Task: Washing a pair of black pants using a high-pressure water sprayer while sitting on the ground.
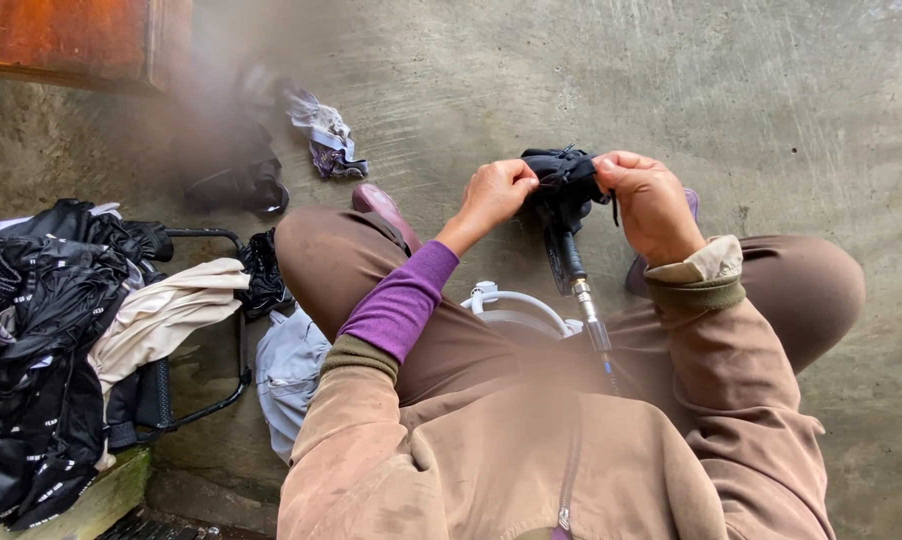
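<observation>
Two hands, left hand (493, 195) and right hand (651, 205), each closed in a grip on one bunched black cloth (563, 185), held above the knees over a metal-tipped hose (583, 295). White pipe fitting (516, 305) below, between the legs. Heap of dark and cream garments (81, 320) on a black frame (226, 330) at left; crumpled rags (323, 135) on the concrete floor (771, 110).

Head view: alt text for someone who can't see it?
Both hands, left hand and right hand, grip a bunched black cloth atop a metal-tipped rod, above bent knees. A heap of clothes lies on the concrete floor to the left.
</observation>
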